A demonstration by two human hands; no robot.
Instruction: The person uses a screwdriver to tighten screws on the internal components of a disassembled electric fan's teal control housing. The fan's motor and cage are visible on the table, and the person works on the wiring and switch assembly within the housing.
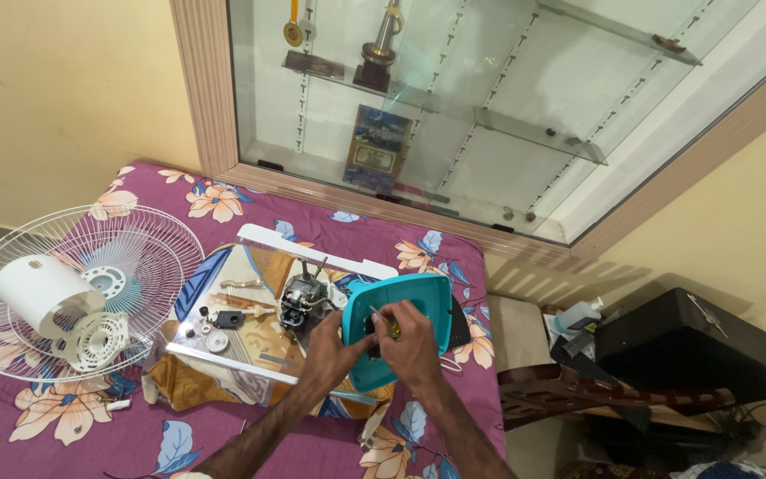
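One teal rounded-square plastic fan housing (401,324) is being held tilted over the purple floral bedcover (250,435). It is being gripped at its near edge by the fingers of the left hand (334,350). One small yellow-handled screwdriver (386,323) is being clenched in the fingers of the right hand (411,344), against the housing's face. Just left of the fingers, one grey metal fan motor (303,300) is lying; farther left, one white wire fan guard (73,293) is resting, well apart.
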